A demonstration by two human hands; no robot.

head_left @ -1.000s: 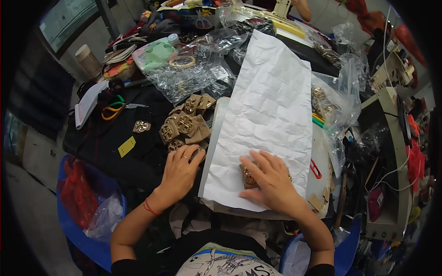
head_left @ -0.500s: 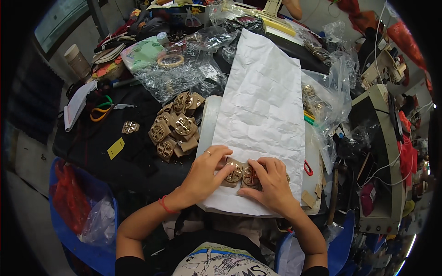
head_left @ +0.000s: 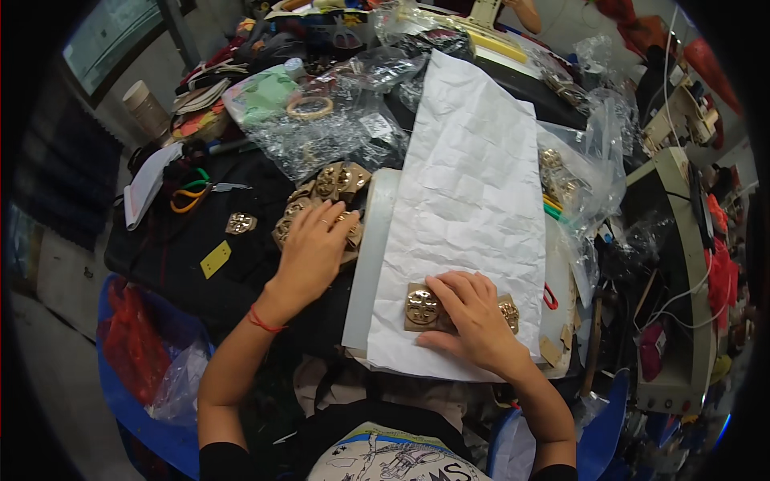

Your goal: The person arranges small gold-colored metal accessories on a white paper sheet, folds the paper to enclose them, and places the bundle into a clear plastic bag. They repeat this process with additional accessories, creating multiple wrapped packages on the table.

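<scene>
On a sheet of wrinkled white paper (head_left: 473, 160), my right hand (head_left: 475, 325) curves over a short row of brown leather-like tabs with round gold metal emblems. Thumb and fingers close round the row's long sides. One tab (head_left: 422, 307) shows left of the fingers, and part of another emblem (head_left: 508, 314) on the right; the hand covers the middle. My left hand (head_left: 313, 248) reaches over a pile of similar tabs (head_left: 337, 181) left of the paper. Its fingers are stretched out across the pile, the thumb hidden, and no tab shows lifted in it.
A lone emblem piece (head_left: 240, 223), a yellow tag (head_left: 215, 260) and orange-green handled snips (head_left: 192, 192) lie on the black cloth at left. Beyond are clear plastic bags (head_left: 321, 144) and a tape roll (head_left: 310, 107). A pale machine (head_left: 682, 321) stands at right.
My left hand has left the row on the paper and moved left and away, onto the pile. My right hand stays on the row. The view has shifted slightly.
</scene>
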